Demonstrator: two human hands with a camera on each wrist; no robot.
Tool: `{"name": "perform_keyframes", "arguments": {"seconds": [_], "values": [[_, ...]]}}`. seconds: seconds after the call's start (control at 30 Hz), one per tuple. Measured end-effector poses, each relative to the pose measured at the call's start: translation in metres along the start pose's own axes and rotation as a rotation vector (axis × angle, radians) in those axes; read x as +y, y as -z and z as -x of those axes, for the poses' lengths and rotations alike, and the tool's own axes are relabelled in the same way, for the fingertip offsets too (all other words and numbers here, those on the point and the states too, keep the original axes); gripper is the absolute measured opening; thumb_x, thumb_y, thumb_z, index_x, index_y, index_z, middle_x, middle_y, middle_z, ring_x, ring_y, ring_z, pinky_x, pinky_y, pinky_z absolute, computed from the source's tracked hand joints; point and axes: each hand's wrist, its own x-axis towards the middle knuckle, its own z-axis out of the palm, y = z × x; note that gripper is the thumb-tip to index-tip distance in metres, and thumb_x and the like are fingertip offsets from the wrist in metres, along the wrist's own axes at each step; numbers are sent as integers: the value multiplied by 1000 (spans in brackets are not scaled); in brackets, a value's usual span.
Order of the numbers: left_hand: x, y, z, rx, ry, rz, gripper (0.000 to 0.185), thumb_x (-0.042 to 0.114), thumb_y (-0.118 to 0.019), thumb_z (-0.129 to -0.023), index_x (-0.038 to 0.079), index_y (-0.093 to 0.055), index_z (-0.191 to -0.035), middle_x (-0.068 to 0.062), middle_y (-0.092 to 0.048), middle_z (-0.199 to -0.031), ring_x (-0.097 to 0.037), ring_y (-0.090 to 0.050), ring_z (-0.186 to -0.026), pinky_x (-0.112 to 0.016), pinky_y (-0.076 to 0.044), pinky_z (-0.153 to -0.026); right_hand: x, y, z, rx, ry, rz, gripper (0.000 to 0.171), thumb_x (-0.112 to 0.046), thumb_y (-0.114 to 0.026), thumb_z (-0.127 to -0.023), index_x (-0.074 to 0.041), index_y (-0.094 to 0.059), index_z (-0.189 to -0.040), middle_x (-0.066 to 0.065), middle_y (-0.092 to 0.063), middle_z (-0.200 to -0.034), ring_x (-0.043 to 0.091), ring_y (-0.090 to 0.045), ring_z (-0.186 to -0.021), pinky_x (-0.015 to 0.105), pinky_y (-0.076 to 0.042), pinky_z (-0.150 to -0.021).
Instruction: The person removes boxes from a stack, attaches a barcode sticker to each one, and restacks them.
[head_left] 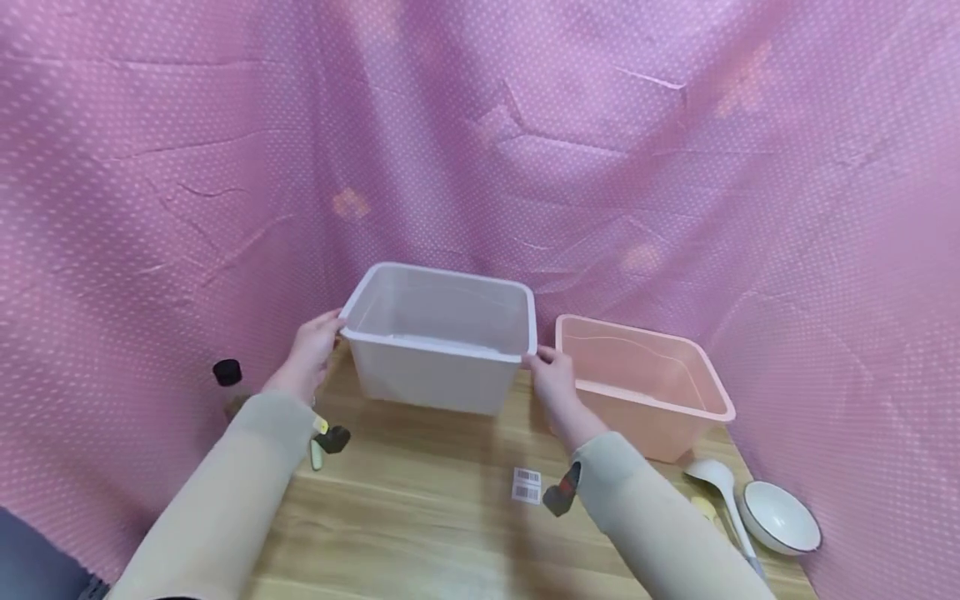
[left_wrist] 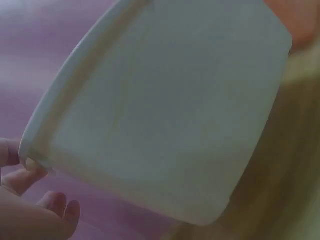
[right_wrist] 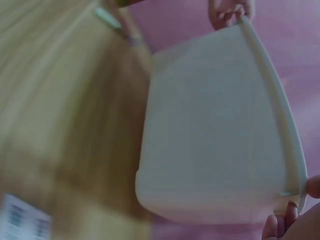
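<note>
Both hands hold a white plastic bin [head_left: 431, 379] by its rim, one at each front corner. The left hand [head_left: 309, 354] pinches the left corner, its thumb on top and fingers below the lip in the left wrist view. At the right corner the right hand [head_left: 555, 383] grips the rim the same way. In the right wrist view the bin's side [right_wrist: 215, 125] fills the middle. Its inside looks bare in the head view. Whether its base touches the table cannot be told. A pink bin [head_left: 637, 408] stands just right of the right hand.
A white ladle [head_left: 723, 487] and a white bowl [head_left: 780, 517] lie at the table's right edge. A bottle with a black cap [head_left: 227, 372] stands at the left, partly behind the sleeve. A barcode label [head_left: 527, 486] is on the wooden table [head_left: 405, 517]. Pink cloth [head_left: 480, 167] hangs around.
</note>
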Motion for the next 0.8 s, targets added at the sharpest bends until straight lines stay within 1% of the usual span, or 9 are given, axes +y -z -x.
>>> {"name": "perform_keyframes", "arguments": {"seconds": [0.1, 0.2, 0.3, 0.37, 0.43, 0.5, 0.6, 0.7, 0.8], "values": [[-27, 1, -5, -26, 8, -8, 53, 20, -41, -106, 7, -26, -155, -9, -20, -162, -30, -14, -147, -50, -6, -118, 24, -6, 1, 6, -35, 8, 36, -5, -61, -92, 11, -59, -125, 27, -60, -126, 36, -52, -120, 45, -38, -105], [-47, 1, -8, -35, -16, 0, 54, 15, -40, -106, 1, -21, -154, -13, -17, -162, -29, -9, -148, -45, -5, -118, 40, -9, 3, -9, -55, 0, 36, -4, -60, -93, 13, -58, -125, 28, -60, -125, 37, -54, -117, 47, -40, -104], [-60, 1, -9, -20, -21, -32, 54, 15, -40, -106, 0, -20, -154, -14, -17, -161, -30, -11, -147, -46, -6, -118, 50, -10, 5, -25, -84, 8, 36, -6, -60, -94, 11, -58, -126, 26, -63, -116, 33, -58, -101, 45, -47, -93], [-65, 0, -8, -4, -11, -66, 55, 17, -41, -105, 3, -22, -155, -14, -19, -161, -32, -13, -147, -50, -7, -118, 53, -9, 5, -31, -103, 11, 37, -7, -60, -95, 10, -58, -127, 22, -64, -106, 26, -58, -86, 39, -50, -80], [-69, -2, -8, 10, 1, -96, 54, 18, -42, -105, 5, -24, -155, -14, -21, -160, -34, -15, -146, -54, -8, -117, 55, -9, 5, -33, -119, 1, 37, -8, -61, -95, 9, -58, -128, 18, -63, -97, 20, -54, -75, 32, -48, -67], [-71, -3, -8, 19, 6, -110, 54, 19, -42, -105, 6, -25, -155, -15, -22, -160, -36, -16, -146, -56, -8, -116, 58, -9, 5, -33, -116, -1, 38, -7, -61, -95, 9, -57, -129, 18, -63, -93, 19, -53, -72, 26, -44, -60], [-73, -6, -9, 14, 9, -106, 54, 18, -41, -105, 5, -25, -155, -16, -22, -160, -37, -16, -146, -57, -7, -116, 61, -9, 3, -34, -105, -3, 40, -7, -61, -94, 10, -56, -130, 21, -63, -95, 21, -55, -74, 24, -44, -58], [-74, -8, -10, 13, 8, -112, 53, 18, -39, -106, 5, -23, -155, -16, -20, -160, -38, -15, -146, -58, -8, -116, 66, -8, 1, -42, -104, 10, 44, -8, -60, -95, 11, -52, -134, 21, -63, -102, 24, -58, -79, 28, -49, -64], [-74, -12, -12, 54, -24, -163, 53, 20, -39, -106, 5, -25, -155, -19, -19, -160, -39, -14, -146, -55, -10, -116, 68, -4, -2, -66, -101, 25, 47, -11, -60, -97, 9, -48, -138, 18, -63, -106, 22, -58, -78, 33, -52, -68]]}}
